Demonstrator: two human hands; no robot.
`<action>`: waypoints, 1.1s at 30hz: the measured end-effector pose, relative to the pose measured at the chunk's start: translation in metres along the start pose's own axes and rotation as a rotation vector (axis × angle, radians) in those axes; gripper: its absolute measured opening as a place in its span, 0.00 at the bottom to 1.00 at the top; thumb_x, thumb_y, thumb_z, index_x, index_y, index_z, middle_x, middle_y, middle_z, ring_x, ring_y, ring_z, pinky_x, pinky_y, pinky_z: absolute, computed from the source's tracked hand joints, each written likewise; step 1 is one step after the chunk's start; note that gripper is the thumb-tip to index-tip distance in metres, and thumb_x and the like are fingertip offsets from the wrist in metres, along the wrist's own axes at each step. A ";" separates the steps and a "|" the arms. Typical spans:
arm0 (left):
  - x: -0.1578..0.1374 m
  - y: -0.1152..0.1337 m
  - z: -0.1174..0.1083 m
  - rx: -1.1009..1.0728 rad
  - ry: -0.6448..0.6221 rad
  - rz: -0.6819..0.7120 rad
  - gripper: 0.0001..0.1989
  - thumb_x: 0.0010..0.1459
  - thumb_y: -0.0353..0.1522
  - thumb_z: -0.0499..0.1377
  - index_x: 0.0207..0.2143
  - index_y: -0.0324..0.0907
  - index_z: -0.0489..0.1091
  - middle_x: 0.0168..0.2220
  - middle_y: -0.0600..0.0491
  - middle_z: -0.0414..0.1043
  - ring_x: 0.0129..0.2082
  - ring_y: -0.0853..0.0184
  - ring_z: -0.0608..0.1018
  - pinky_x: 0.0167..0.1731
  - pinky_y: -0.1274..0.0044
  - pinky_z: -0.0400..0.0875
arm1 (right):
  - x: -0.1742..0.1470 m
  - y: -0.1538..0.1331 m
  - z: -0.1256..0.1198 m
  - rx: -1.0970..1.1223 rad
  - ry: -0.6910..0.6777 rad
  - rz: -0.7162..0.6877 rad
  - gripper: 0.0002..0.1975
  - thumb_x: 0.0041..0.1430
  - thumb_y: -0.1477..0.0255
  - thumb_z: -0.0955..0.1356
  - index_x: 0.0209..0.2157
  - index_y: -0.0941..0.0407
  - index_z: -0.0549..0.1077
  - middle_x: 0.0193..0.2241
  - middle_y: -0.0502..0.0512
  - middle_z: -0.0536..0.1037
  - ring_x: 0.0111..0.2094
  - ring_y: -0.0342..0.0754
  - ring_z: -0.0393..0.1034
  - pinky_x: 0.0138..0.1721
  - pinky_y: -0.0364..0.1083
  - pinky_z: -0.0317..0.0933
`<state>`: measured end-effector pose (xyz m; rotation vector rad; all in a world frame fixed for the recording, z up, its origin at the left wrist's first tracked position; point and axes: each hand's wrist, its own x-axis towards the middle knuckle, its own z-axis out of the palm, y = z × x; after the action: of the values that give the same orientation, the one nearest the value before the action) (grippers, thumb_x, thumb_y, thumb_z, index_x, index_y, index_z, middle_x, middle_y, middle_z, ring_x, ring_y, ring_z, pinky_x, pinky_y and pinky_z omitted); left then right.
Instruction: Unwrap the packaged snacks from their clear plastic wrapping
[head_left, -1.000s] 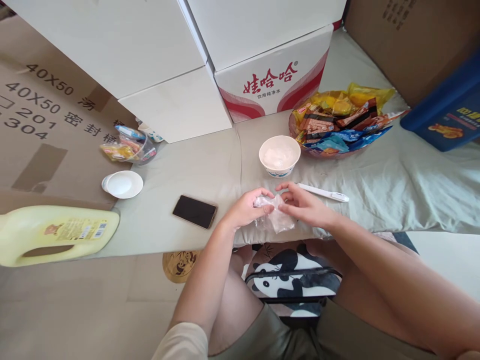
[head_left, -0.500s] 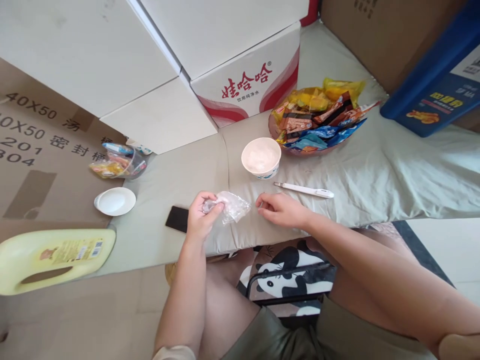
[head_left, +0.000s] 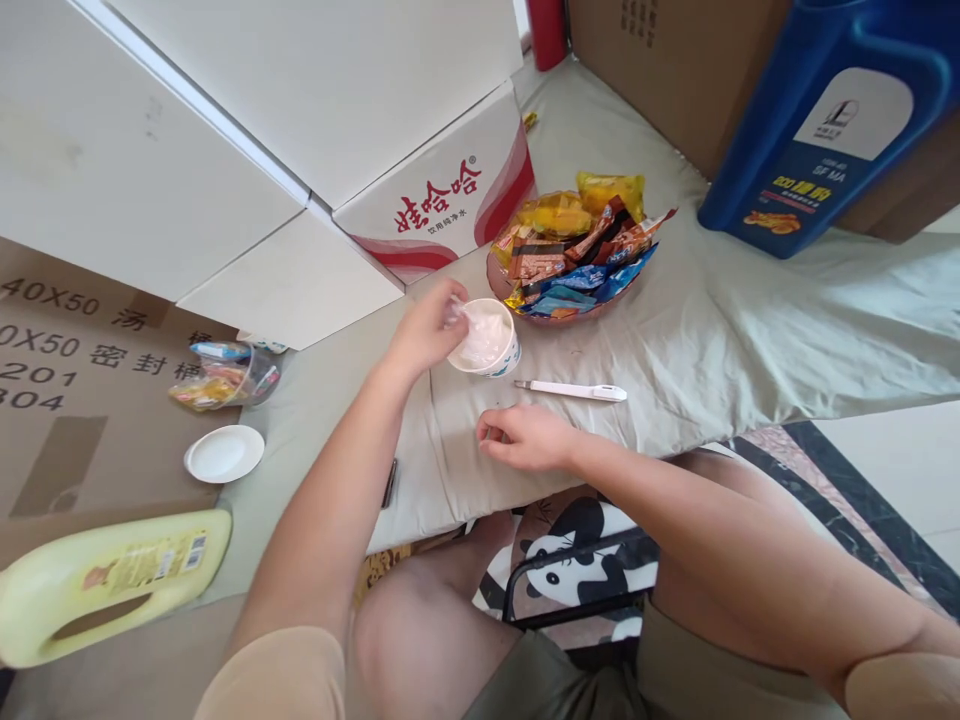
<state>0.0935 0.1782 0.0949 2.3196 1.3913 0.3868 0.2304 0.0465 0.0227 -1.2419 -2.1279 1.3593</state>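
My left hand [head_left: 430, 328] is at the left rim of a white paper cup [head_left: 504, 364] with blue-green marks on its side. Its fingers pinch a crumpled clear plastic wrapper [head_left: 456, 311], which hangs over and into the cup's mouth. Whitish, see-through material [head_left: 486, 338] shows inside the cup. My right hand [head_left: 525, 437] rests on the cloth nearer to me, fingers loosely curled, with nothing visible in them. Just beyond it lies a slim white pen-shaped tool [head_left: 574, 390] with a dark tip, touched by neither hand.
A bowl heaped with wrapped snacks [head_left: 574, 250] stands behind the cup. Leftward are a clear tub of snacks [head_left: 259, 375], a white dish [head_left: 225, 453] and a yellow jug [head_left: 127, 575]. Cartons [head_left: 442, 215] and a blue jug [head_left: 795, 150] line the back. My left forearm partly covers a phone [head_left: 389, 484].
My left hand has carried the plastic wrapper forward from near the table's front edge to the cup. My right hand stays low, still curled. The camera view has shifted.
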 end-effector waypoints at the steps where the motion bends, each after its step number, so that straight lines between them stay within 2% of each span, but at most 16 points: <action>1: 0.006 0.003 0.003 0.113 -0.034 0.046 0.15 0.47 0.27 0.59 0.40 0.43 0.69 0.32 0.54 0.67 0.32 0.65 0.69 0.34 0.73 0.63 | 0.000 0.000 -0.001 0.006 -0.004 -0.009 0.11 0.61 0.67 0.65 0.42 0.53 0.76 0.37 0.52 0.82 0.38 0.49 0.74 0.35 0.44 0.57; 4: 0.012 0.012 0.007 0.321 -0.026 0.128 0.12 0.46 0.26 0.61 0.36 0.43 0.70 0.38 0.50 0.69 0.38 0.61 0.71 0.38 0.72 0.62 | 0.000 0.000 -0.003 0.024 -0.015 -0.015 0.12 0.61 0.67 0.65 0.43 0.54 0.76 0.36 0.53 0.82 0.37 0.49 0.74 0.34 0.45 0.56; 5: 0.012 0.015 0.007 0.337 -0.051 0.114 0.10 0.47 0.26 0.60 0.34 0.43 0.70 0.36 0.51 0.69 0.37 0.62 0.71 0.37 0.72 0.61 | 0.000 0.001 -0.003 0.033 -0.015 -0.013 0.12 0.61 0.67 0.65 0.43 0.54 0.76 0.36 0.53 0.82 0.37 0.49 0.74 0.34 0.45 0.56; 7: 0.012 0.017 0.005 0.293 -0.200 0.043 0.02 0.50 0.29 0.60 0.29 0.43 0.70 0.28 0.54 0.68 0.30 0.64 0.70 0.33 0.73 0.60 | 0.001 0.001 -0.002 0.046 -0.008 -0.015 0.12 0.60 0.68 0.64 0.43 0.53 0.76 0.36 0.52 0.82 0.37 0.49 0.74 0.33 0.45 0.54; 11: 0.020 0.015 0.016 0.177 -0.471 -0.035 0.11 0.52 0.35 0.62 0.20 0.42 0.68 0.20 0.56 0.67 0.22 0.68 0.67 0.30 0.74 0.58 | 0.003 0.001 0.001 0.030 -0.026 -0.030 0.12 0.60 0.68 0.64 0.42 0.52 0.75 0.36 0.52 0.82 0.37 0.50 0.74 0.32 0.45 0.53; 14: 0.030 0.019 0.039 0.217 -0.520 -0.022 0.13 0.42 0.26 0.64 0.13 0.42 0.63 0.16 0.56 0.61 0.21 0.68 0.66 0.30 0.73 0.58 | 0.007 -0.002 0.002 -0.010 -0.044 -0.012 0.12 0.60 0.68 0.63 0.43 0.52 0.75 0.38 0.52 0.82 0.38 0.51 0.74 0.32 0.45 0.53; 16: 0.035 0.028 0.048 0.270 -0.467 -0.013 0.14 0.38 0.23 0.64 0.11 0.42 0.61 0.15 0.56 0.57 0.23 0.65 0.69 0.31 0.73 0.60 | 0.010 -0.005 0.004 -0.061 -0.051 0.001 0.13 0.61 0.68 0.63 0.44 0.52 0.75 0.39 0.53 0.82 0.39 0.51 0.75 0.32 0.45 0.52; 18: 0.034 0.038 0.044 0.399 -0.568 0.003 0.11 0.40 0.26 0.63 0.13 0.42 0.64 0.16 0.54 0.60 0.26 0.63 0.72 0.31 0.73 0.62 | 0.013 -0.009 0.008 -0.133 -0.060 -0.002 0.13 0.61 0.68 0.62 0.44 0.52 0.74 0.39 0.54 0.82 0.38 0.51 0.75 0.31 0.45 0.51; 20: 0.026 0.043 0.026 0.470 -0.682 0.024 0.04 0.46 0.32 0.60 0.22 0.41 0.72 0.23 0.52 0.70 0.30 0.62 0.74 0.32 0.74 0.64 | 0.014 -0.013 0.014 -0.212 -0.070 -0.018 0.12 0.62 0.69 0.62 0.43 0.52 0.74 0.38 0.54 0.82 0.37 0.51 0.74 0.30 0.45 0.49; 22: 0.008 0.040 0.000 0.506 -0.569 0.015 0.10 0.53 0.34 0.56 0.34 0.43 0.76 0.32 0.51 0.76 0.34 0.62 0.76 0.35 0.74 0.66 | 0.013 -0.016 0.021 -0.271 -0.076 -0.043 0.11 0.62 0.69 0.61 0.41 0.53 0.74 0.36 0.55 0.81 0.35 0.50 0.74 0.29 0.45 0.48; 24: -0.021 0.026 -0.025 0.548 -0.356 -0.004 0.15 0.57 0.33 0.51 0.41 0.44 0.75 0.37 0.49 0.78 0.37 0.61 0.77 0.37 0.73 0.66 | 0.010 -0.017 0.030 -0.298 -0.077 -0.068 0.11 0.63 0.70 0.60 0.38 0.53 0.74 0.34 0.54 0.81 0.33 0.49 0.73 0.29 0.45 0.47; 26: -0.055 0.001 -0.044 0.588 -0.223 -0.045 0.15 0.59 0.32 0.49 0.41 0.44 0.75 0.36 0.49 0.78 0.37 0.60 0.78 0.36 0.72 0.67 | 0.008 -0.017 0.038 -0.311 -0.067 -0.088 0.12 0.64 0.69 0.59 0.35 0.54 0.73 0.32 0.54 0.80 0.32 0.48 0.73 0.29 0.45 0.47; 30: -0.120 -0.072 -0.060 0.625 -0.175 -0.256 0.13 0.59 0.33 0.50 0.38 0.44 0.75 0.34 0.48 0.78 0.36 0.58 0.78 0.35 0.71 0.67 | 0.007 -0.018 0.050 -0.363 -0.013 -0.049 0.14 0.65 0.69 0.58 0.39 0.54 0.74 0.32 0.55 0.81 0.32 0.49 0.73 0.30 0.45 0.48; 33: -0.148 -0.133 -0.071 0.637 -0.147 -0.447 0.13 0.58 0.32 0.51 0.39 0.45 0.74 0.37 0.47 0.78 0.40 0.57 0.78 0.38 0.70 0.69 | 0.009 -0.020 0.055 -0.432 0.000 0.019 0.14 0.65 0.68 0.59 0.40 0.53 0.74 0.32 0.55 0.81 0.33 0.50 0.74 0.29 0.45 0.46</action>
<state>-0.1088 0.1172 0.0900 2.3046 2.1087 -0.4115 0.1790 0.0196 0.0114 -1.4125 -2.5000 0.9291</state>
